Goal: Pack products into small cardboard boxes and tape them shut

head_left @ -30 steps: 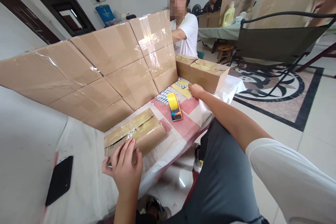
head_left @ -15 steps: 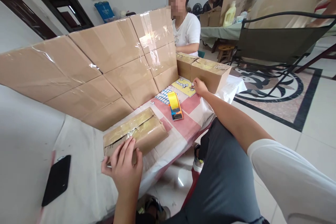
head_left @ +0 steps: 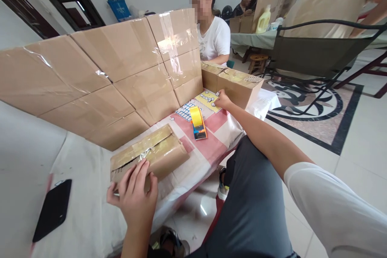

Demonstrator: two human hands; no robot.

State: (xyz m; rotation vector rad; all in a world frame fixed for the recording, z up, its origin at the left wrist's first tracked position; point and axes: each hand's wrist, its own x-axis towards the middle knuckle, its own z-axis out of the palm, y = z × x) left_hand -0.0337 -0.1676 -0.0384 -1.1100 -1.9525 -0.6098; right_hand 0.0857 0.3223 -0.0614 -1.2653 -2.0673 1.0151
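At the lower left of the frame, one black phone (head_left: 53,209) lies on the pale table cover (head_left: 87,193). Above it, one tall cardboard barrier (head_left: 133,84), seamed and taped, slants across the table from the left edge to the centre, blocking my view of what lies behind; one blue bag (head_left: 119,9) shows over its top at the upper left.

At lower centre-left, my left hand (head_left: 136,193) is at one taped carton (head_left: 160,157). My fingers are apart and curved over its near end, hiding part of it, and are not clamped.

At the centre, one yellow tape dispenser (head_left: 198,123) stands between that carton and two printed sheets: one blue brick-patterned sheet (head_left: 185,111) and, to its right, one yellow sheet (head_left: 205,97).

My right hand (head_left: 223,100) is at the yellow sheet's right side, fingertips drawn close together; I cannot tell whether they pinch anything. Two more cartons (head_left: 238,86) stand just beyond it, limiting room there.

One co-worker in a white shirt (head_left: 216,38) sits behind the barrier, partly hidden. At the upper right are one pale yellow bottle (head_left: 264,20), one wooden stool (head_left: 258,63) and one dark chair (head_left: 317,56).
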